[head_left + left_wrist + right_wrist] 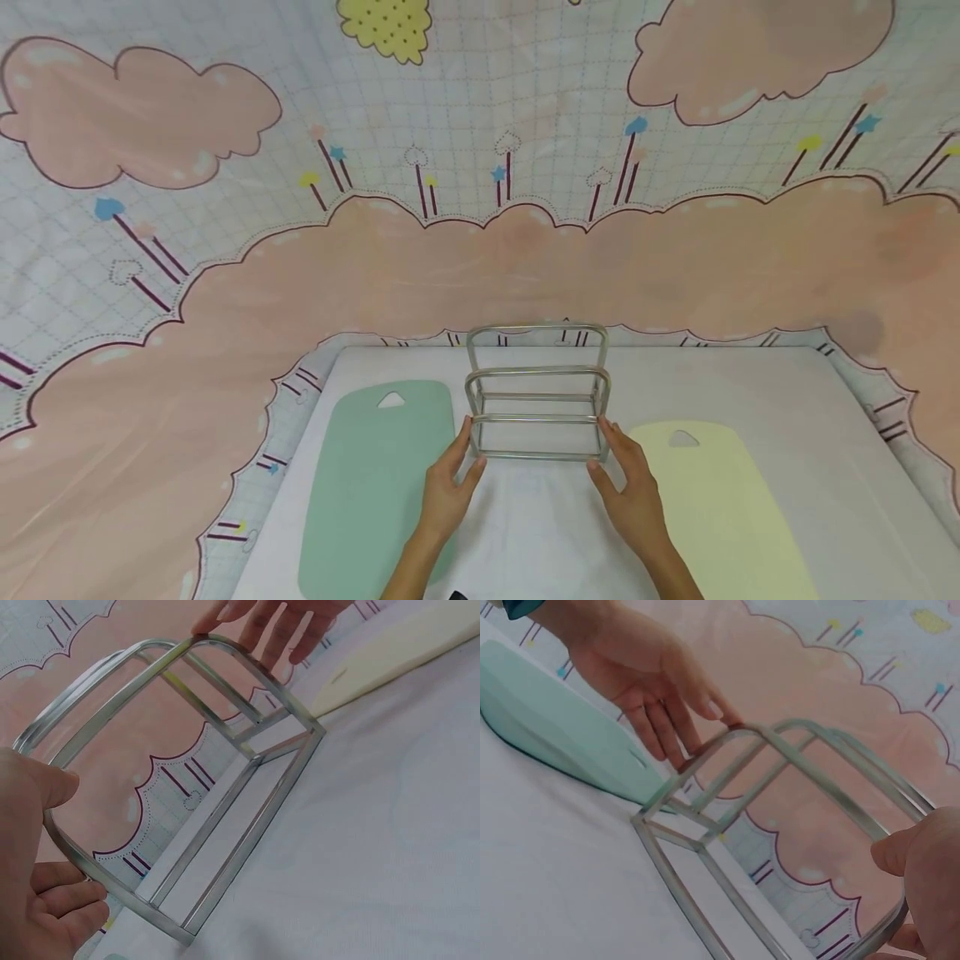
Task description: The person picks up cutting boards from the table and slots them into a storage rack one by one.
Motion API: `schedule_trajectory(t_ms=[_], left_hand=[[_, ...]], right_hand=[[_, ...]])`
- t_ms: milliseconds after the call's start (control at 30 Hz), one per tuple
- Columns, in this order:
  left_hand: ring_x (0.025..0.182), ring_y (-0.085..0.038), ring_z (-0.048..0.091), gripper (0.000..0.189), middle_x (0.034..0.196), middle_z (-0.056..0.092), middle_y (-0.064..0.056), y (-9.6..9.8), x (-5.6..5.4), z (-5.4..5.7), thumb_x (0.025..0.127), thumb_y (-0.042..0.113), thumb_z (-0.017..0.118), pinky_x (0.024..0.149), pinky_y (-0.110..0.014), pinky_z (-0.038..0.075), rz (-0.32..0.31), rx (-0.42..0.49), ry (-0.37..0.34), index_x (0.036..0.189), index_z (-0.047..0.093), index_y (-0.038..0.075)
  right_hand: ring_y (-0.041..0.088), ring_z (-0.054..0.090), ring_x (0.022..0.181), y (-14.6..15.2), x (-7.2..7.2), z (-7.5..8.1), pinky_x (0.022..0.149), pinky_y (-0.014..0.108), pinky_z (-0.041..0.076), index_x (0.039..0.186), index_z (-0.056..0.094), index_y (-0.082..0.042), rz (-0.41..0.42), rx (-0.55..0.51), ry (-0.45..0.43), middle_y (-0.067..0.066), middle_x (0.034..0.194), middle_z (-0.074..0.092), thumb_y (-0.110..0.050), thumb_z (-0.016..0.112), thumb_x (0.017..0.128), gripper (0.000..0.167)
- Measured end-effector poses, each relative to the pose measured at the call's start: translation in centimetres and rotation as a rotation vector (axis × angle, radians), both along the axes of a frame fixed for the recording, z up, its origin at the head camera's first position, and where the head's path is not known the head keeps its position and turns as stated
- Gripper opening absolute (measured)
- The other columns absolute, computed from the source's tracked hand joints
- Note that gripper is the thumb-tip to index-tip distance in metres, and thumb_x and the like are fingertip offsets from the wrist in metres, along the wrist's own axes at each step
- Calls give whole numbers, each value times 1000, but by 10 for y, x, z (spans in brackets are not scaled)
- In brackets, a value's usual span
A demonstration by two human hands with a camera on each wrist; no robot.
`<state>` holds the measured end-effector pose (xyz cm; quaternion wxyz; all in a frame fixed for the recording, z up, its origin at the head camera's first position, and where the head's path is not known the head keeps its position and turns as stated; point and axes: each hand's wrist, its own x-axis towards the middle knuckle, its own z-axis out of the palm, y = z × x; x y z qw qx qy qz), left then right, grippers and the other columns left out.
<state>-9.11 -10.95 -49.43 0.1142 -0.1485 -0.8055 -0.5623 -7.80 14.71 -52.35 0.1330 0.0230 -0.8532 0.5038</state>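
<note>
A silvery metal rack [538, 419] with rounded upright frames and a rectangular base stands on the white table. My left hand [447, 492] grips its left side, the thumb [64, 785] lying at the front bar and the other fingers around the side. On the opposite side my right hand [632, 492] holds the rack in the same way, its thumb [891, 856] against the frame. Nothing sits in the slots between the frames. Left of the rack lies a green cutting board [375, 483]; a pale yellow cutting board [720, 500] lies to its right, partly covered by my right hand.
The white table [750, 375] ends just behind the rack. A cloth printed with clouds [525, 275] hangs behind the table and surrounds its sides. A small dark object [457, 595] shows at the bottom edge of the head view.
</note>
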Motion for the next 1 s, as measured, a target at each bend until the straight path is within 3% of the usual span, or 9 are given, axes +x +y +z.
schedule_trajectory(t_ms=[133, 233, 367, 500, 700, 867, 1000], left_hand=[[128, -36, 41, 59, 143, 39, -21, 0, 0, -3, 90, -5, 61, 102, -50, 33, 16, -2, -14, 143, 37, -2], [128, -33, 41, 58, 143, 41, -18, -1, -1, -5, 90, -3, 61, 104, -51, 31, 33, -1, -24, 144, 39, 1], [129, -36, 40, 58, 143, 42, -18, -2, -1, -8, 90, -4, 61, 105, -56, 28, 34, 14, -31, 144, 39, -1], [128, -40, 41, 55, 143, 41, -20, -8, -1, -15, 93, 0, 60, 102, -57, 31, 36, 2, -55, 143, 38, -5], [127, -37, 43, 52, 141, 45, -19, -31, -2, -25, 96, 4, 57, 104, -41, 36, 101, 44, -112, 143, 37, -4], [125, -33, 47, 50, 137, 50, -18, -57, -6, -40, 96, 5, 57, 98, -16, 37, 209, 94, -107, 143, 42, 3], [123, -33, 48, 48, 136, 51, -19, -77, -9, -55, 96, 6, 57, 94, -10, 37, 267, 85, -83, 142, 44, 4]], right_hand=[[42, 30, 134, 1, 1, 1, 98, 68, 30, 148, 38, -23, 21, -18, -8, 16, 147, 34, -15, 64, 93, 62], [40, 25, 137, 1, 2, 0, 102, 61, 30, 150, 33, -24, 49, -64, -43, 14, 153, 26, -17, 62, 95, 62], [33, 15, 142, -1, 4, -4, 107, 44, 26, 153, 22, -26, 104, -168, -97, 6, 158, 12, -17, 58, 97, 68], [31, 10, 143, -5, 6, -6, 108, 42, 23, 154, 16, -26, 111, -225, -99, 5, 159, 7, -14, 59, 96, 73], [39, 14, 141, -15, 12, -11, 106, 51, 26, 155, 11, -14, 63, -277, -66, 17, 156, 10, -9, 55, 98, 72], [48, 13, 138, -30, 19, -14, 105, 52, 25, 154, -1, -10, 98, -347, -89, 24, 154, 0, -10, 52, 99, 77], [48, 16, 137, -45, 22, -15, 105, 52, 27, 154, -1, -9, 149, -373, -128, 25, 154, 3, -11, 52, 99, 76]])
